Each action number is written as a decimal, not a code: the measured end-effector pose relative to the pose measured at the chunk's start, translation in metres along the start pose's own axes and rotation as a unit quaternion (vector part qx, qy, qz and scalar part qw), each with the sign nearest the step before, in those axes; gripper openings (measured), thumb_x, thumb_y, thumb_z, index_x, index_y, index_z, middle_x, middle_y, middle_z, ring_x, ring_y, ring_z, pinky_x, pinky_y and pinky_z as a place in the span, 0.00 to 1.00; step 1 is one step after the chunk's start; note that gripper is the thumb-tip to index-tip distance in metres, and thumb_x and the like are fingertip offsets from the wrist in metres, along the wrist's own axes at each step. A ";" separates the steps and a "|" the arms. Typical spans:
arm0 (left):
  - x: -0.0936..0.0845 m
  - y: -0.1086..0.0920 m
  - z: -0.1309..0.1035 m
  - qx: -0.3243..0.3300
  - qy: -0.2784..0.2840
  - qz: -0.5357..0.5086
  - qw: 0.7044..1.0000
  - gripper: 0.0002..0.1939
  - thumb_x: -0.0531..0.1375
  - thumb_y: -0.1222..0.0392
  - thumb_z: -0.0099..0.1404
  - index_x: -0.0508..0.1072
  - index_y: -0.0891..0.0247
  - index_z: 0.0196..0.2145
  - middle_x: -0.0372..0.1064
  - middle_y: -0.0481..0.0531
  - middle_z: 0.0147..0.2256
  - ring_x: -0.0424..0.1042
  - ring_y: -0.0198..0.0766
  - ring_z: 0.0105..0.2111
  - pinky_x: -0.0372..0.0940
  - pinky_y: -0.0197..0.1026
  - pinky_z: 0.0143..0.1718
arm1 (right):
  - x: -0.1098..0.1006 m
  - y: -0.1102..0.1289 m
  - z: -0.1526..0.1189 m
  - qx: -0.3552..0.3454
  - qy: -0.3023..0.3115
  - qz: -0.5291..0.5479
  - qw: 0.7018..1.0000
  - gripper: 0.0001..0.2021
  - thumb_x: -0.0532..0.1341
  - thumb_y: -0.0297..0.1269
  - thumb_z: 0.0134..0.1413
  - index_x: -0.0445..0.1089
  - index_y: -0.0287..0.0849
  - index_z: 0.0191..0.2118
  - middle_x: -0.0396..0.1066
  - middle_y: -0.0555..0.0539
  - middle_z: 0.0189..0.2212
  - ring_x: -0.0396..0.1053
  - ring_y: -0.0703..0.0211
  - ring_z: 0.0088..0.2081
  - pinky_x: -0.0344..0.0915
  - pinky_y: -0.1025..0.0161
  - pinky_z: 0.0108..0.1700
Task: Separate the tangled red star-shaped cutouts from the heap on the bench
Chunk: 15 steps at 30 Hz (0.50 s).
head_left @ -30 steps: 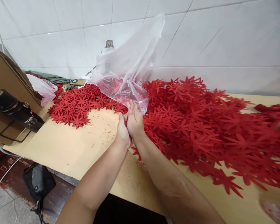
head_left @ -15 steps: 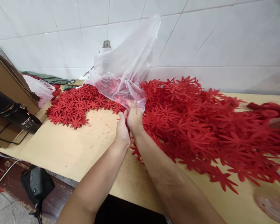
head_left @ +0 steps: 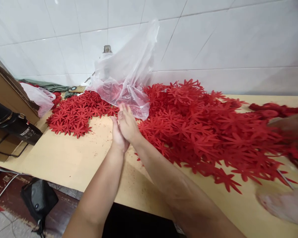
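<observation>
My left hand (head_left: 118,135) and my right hand (head_left: 129,125) are pressed palm to palm above the table. The fingers of the right hand are stretched out; on the left hand the thumb points up and the other fingers are mostly hidden. I see nothing held between them. Just beyond the fingertips stands a crumpled, translucent plastic bag (head_left: 136,71) with red pieces showing through. A large heap of red star-shaped cutouts (head_left: 188,125), like petals or leaves, lies to the right. On the left is a smaller, flatter pile of red cutouts (head_left: 73,114).
At the left stand a black vacuum flask (head_left: 17,122) and a cardboard box (head_left: 12,86). A white plastic bag (head_left: 39,97) lies behind them. Another person's hand (head_left: 285,201) is at the lower right, near a thin rod. A black pouch (head_left: 38,195) hangs below the table edge.
My hands have drawn back left from the plastic bag's lower edge, the right hand's fingers straightening against the left. The view has shifted slightly. The other person's hands at the right have moved.
</observation>
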State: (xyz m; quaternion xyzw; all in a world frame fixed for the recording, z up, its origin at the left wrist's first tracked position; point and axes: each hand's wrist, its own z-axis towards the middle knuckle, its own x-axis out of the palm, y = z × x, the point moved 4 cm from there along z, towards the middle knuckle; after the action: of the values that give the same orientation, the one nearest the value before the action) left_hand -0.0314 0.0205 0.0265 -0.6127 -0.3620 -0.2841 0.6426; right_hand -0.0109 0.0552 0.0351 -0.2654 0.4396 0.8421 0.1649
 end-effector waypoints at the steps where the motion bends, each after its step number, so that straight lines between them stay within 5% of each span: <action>1: 0.004 0.002 0.001 -0.011 0.014 -0.010 1.000 0.33 0.33 0.39 0.66 0.56 0.54 0.61 0.51 0.47 0.64 0.46 0.37 0.65 0.48 0.43 0.63 | -0.003 -0.016 0.009 0.060 -0.004 0.008 0.998 0.39 0.33 0.58 0.59 0.51 0.34 0.63 0.48 0.36 0.64 0.39 0.48 0.67 0.41 0.42 0.65; 4: 0.008 0.012 0.000 -0.074 0.021 -0.022 0.997 0.35 0.36 0.38 0.65 0.61 0.58 0.59 0.54 0.51 0.63 0.47 0.41 0.65 0.48 0.45 0.63 | -0.012 -0.050 0.016 0.189 -0.016 0.023 0.982 0.40 0.32 0.57 0.58 0.47 0.29 0.64 0.42 0.33 0.66 0.35 0.47 0.68 0.38 0.41 0.66; 6: 0.006 0.018 -0.002 -0.100 0.003 -0.023 0.995 0.35 0.38 0.36 0.63 0.62 0.58 0.58 0.54 0.52 0.62 0.48 0.42 0.65 0.48 0.47 0.63 | -0.013 -0.049 0.006 0.193 -0.020 0.026 0.981 0.42 0.30 0.58 0.58 0.44 0.27 0.65 0.41 0.31 0.66 0.35 0.46 0.68 0.39 0.41 0.65; 12: -0.006 0.007 -0.001 0.017 -0.053 -0.057 0.997 0.30 0.37 0.37 0.64 0.54 0.43 0.60 0.52 0.42 0.63 0.50 0.40 0.64 0.48 0.51 0.62 | -0.003 0.017 -0.029 -0.079 0.017 -0.042 0.996 0.36 0.39 0.59 0.57 0.47 0.41 0.65 0.47 0.42 0.65 0.38 0.49 0.68 0.41 0.44 0.66; 15: -0.003 0.009 0.000 -0.060 -0.011 -0.062 0.996 0.32 0.37 0.36 0.63 0.56 0.46 0.60 0.55 0.46 0.62 0.50 0.43 0.64 0.48 0.54 0.62 | -0.011 0.014 -0.011 -0.097 0.025 -0.044 0.994 0.36 0.39 0.58 0.58 0.50 0.38 0.64 0.50 0.41 0.64 0.41 0.49 0.67 0.43 0.45 0.65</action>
State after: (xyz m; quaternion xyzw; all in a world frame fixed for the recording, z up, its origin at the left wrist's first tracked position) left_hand -0.0257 0.0210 0.0185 -0.6298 -0.3887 -0.3375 0.5818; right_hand -0.0061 0.0374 0.0456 -0.3202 0.3479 0.8657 0.1642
